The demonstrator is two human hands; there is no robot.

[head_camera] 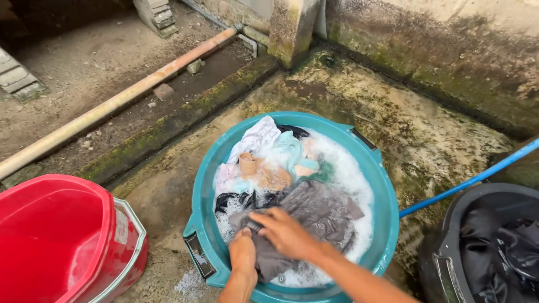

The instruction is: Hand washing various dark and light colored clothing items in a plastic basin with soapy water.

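Grey garment (320, 216): wet, crumpled, dark grey-brown cloth; lies at the near side of the teal basin (199, 191), half sunk in white suds (351, 174). Left hand (243, 249) is closed on a bunched fold of it at the near edge; right hand (286, 231) lies across the cloth just beside the left, fingers curled down over the same fold, pressing and gripping it; the two hands touch or nearly touch.

Behind the garment, in the same basin: a heap of other laundry (269, 163), white, pale blue-green, tan and black pieces; the exact count is unclear, as they overlap and foam covers parts.

Hidden or cut off: both forearms run out at the bottom edge; the water beneath the suds is not visible; the garment's kind cannot be made out.

Count of containers: three; one teal basin in the middle, one red tub (50, 235) on the left, cut by the frame, one black bucket (449, 247) on the right holding dark cloth. One blue hose (466, 182) runs from the right towards the basin; one long rusty pipe (118, 101) lies across the dirt beyond a mossy concrete kerb (185, 115).
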